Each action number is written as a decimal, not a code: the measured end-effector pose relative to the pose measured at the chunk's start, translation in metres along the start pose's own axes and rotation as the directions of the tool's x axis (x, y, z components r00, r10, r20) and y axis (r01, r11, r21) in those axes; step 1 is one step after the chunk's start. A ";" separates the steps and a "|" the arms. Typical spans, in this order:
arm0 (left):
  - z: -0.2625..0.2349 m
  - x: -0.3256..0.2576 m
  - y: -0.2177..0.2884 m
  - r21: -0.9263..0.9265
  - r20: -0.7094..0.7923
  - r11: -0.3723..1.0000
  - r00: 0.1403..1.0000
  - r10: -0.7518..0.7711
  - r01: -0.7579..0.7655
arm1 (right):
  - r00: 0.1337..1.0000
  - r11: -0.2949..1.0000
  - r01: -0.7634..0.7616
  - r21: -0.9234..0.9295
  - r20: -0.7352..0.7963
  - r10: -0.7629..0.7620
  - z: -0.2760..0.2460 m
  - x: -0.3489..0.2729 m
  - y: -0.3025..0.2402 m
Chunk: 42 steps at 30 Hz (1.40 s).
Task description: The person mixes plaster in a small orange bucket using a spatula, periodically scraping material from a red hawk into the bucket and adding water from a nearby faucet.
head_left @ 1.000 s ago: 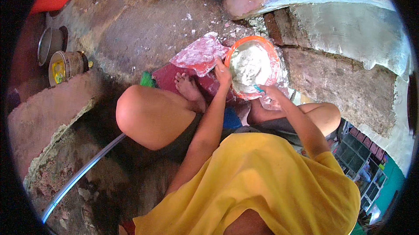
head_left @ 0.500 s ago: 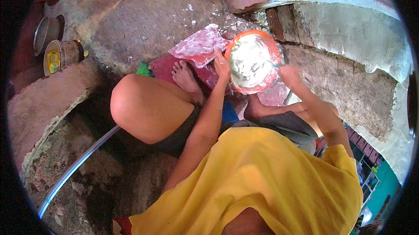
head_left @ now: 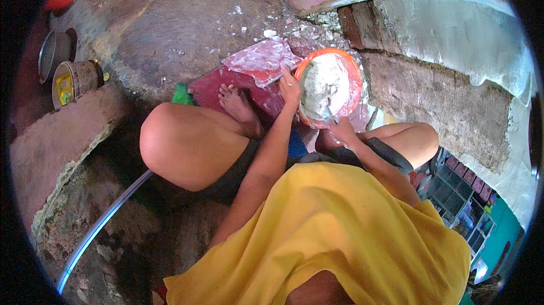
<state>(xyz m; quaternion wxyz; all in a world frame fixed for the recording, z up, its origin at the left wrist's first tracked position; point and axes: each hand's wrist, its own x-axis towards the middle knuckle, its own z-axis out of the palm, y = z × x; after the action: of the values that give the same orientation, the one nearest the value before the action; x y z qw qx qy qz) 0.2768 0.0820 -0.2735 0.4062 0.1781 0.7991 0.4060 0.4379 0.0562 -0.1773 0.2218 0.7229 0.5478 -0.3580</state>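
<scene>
An orange bowl (head_left: pixel 357 92) stands in front of me, holding thick white paste (head_left: pixel 328 78). Its left rim is gripped by my left hand (head_left: pixel 290 87), with the fingers closed over the edge. At the near side of the bowl, my right hand (head_left: pixel 342 130) is closed round a thin bluish stirring tool (head_left: pixel 328 113). The tool's far end is sunk in the paste, so its kind is hidden. Left of the bowl lies a pinkish sheet (head_left: pixel 263 61) smeared with white, on top of a dark red board or mat (head_left: pixel 212 87).
My bare foot (head_left: pixel 237 104) rests on the dark red surface. White crumbs (head_left: pixel 270 33) are scattered beyond the bowl. A dirty bucket (head_left: pixel 82 78) and a metal basin (head_left: pixel 54 55) sit at the far left. A plastered ledge (head_left: pixel 447 41) curves along the right.
My right hand has swung from the bowl's right side to its near side, carrying the tool through the paste. My left hand keeps its grip on the rim.
</scene>
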 end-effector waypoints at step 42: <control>-0.003 -0.005 0.005 0.001 0.080 0.980 0.977 -0.197 0.197 | 0.749 0.441 0.543 -0.715 0.175 -0.638 -0.090 0.039 -0.031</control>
<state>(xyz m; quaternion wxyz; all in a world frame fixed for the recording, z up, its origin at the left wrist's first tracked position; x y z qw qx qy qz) 0.2772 0.0806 -0.2659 0.4766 0.1125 0.7945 0.3592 0.4391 0.1547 -0.1469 0.3171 0.3545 0.8715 -0.1194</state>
